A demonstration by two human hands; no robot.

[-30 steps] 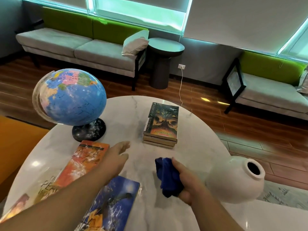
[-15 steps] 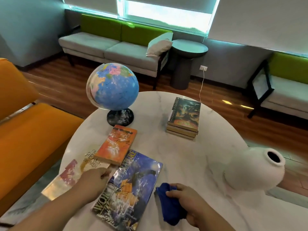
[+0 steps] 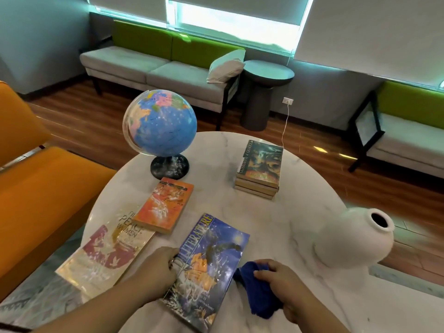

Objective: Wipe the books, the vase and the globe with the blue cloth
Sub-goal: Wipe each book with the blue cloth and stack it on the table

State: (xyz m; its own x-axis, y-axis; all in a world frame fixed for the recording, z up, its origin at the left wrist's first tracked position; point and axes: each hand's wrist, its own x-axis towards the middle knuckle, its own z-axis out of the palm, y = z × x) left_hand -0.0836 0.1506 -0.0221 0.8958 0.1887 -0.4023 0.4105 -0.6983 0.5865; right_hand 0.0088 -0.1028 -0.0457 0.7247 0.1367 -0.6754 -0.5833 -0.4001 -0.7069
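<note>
Tabletop (image 3: 240, 212): round, white marble; carries every item listed below.
Globe (image 3: 160, 123): blue, upright on a dark speckled base, at the far left edge.
Book stack (image 3: 260, 169): several books piled flat toward the far edge, right of centre; dark cover on top.
Orange book (image 3: 164, 204): lies flat just near of the globe's base; its near-left corner overlaps the pale book.
Pale book (image 3: 105, 255): flat at the near left edge, partly overhanging it; red figures and the word "WOMEN" on its cover.
Blue book (image 3: 206, 267): flat at the near edge, centre; "LITERATURE" runs along its left side.
Vase (image 3: 353, 236): white, lying tilted on its side at the right edge, mouth facing up and right.
Cloth (image 3: 257, 284): dark blue, bunched, on the tabletop, touching the blue book's right edge.
Left hand (image 3: 156, 267): grip curled over the blue book's left edge, fingers on the cover; whether it pinches or only presses cannot be told.
Right hand (image 3: 281, 280): grip closed around the cloth, fingers wrapped over its top.
Surroundings: orange sofa (image 3: 36, 188) left of the tabletop; grey-and-green sofa (image 3: 156, 66) under the windows.
</note>
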